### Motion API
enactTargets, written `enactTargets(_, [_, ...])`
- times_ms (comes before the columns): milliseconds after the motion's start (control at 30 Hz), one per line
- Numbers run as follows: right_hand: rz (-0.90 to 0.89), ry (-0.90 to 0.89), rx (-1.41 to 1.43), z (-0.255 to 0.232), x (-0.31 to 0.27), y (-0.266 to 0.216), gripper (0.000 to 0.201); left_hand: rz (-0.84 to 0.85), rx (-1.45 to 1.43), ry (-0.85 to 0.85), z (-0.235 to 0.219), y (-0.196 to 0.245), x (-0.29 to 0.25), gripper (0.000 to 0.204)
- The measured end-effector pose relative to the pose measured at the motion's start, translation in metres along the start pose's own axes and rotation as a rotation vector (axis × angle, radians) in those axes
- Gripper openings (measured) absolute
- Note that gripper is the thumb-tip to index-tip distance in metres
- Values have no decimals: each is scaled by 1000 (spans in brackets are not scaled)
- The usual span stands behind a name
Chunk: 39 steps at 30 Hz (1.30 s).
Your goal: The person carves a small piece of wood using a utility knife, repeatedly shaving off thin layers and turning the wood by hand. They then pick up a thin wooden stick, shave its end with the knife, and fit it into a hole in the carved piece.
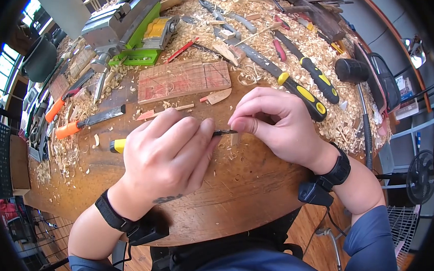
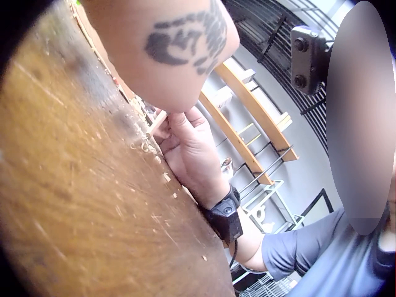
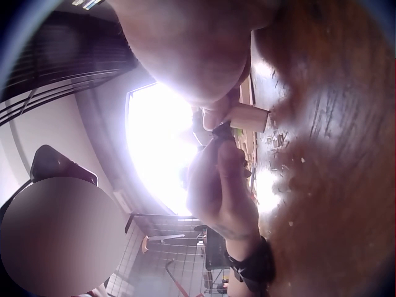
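Head view, as I receive it: bright, mostly sharp; fisheye curvature, black corners; daylight in windows (image 1: 3,68), far left. Left wrist: soft, tabletop (image 2: 80,192) blurred. Right wrist: I log one blown-out window (image 3: 158,148), hazy flare, dim backlit foreground, white glare on the tabletop.

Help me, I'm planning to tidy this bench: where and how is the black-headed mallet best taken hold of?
Likely by the lower handle, approached from the person's near side: that slim, dark length extends toward them, while the bulky head sits at the far end.
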State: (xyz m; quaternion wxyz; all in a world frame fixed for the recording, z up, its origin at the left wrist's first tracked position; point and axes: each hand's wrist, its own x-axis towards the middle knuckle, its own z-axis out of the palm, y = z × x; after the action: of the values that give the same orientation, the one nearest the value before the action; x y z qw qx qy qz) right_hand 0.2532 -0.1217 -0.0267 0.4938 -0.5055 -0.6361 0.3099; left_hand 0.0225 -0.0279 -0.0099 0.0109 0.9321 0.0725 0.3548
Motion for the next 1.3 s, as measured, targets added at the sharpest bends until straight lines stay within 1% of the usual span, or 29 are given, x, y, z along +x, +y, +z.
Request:
enactTargets(333, [-1, 4, 32, 2, -1, 3, 4, -5, -36, -25, 1, -1, -2, 27])
enactTargets(400, [-3, 5, 24, 2, -1, 3, 4, -6, -21, -76, 1, 0, -4, 27])
enactTargets(433, [-6, 5, 17, 2, 0, 3, 4, -6, -20, -76, 2, 0, -5, 27])
enactTargets(533, [12, 9, 34, 2, -1, 4, 4, 17, 19, -64, 5, -1, -6, 22])
enactTargets(600, [7, 6, 9, 3, -1, 3, 4, -2, 15, -136, 3, 2, -7, 26])
enactTargets(733, [-4, 8, -50, 2, -1, 2, 2, -1, 12, -136, 4, 3, -7, 26])
enactTargets(767, [-4, 8, -50, 2, -1, 3, 2, 15, 25, -159, 4, 4, -8, 26])
enactTargets(800, [43, 32, -12, 2, -1, 5, 2, 30, 39, -182, 4, 5, -8, 26])
enactTargets(833, [90, 56, 25, 2, -1, 7, 2, 30, 39, -182, 4, 5, -8, 26])
enactTargets(933, [67, 45, 3, 2, -1, 5, 2, 32, 38, -170, 4, 3, -8, 26])
enactTargets(1033, [57, 41, 19, 3, -1, 5, 2, -2, 0, -133, 3, 0, -6, 27])
enactTargets(1100, [52, 40, 17, 3, -1, 6, 2, 35, 23, 23, 6, -2, -3, 27])
enactTargets(1200, [34, 35, 22, 3, 0, 7, 1, 11, 47, 7, 3, -2, -4, 29])
enactTargets(1300, [32, 23, 30, 2, 0, 7, 1, 22, 33, 6, 5, -3, -3, 27])
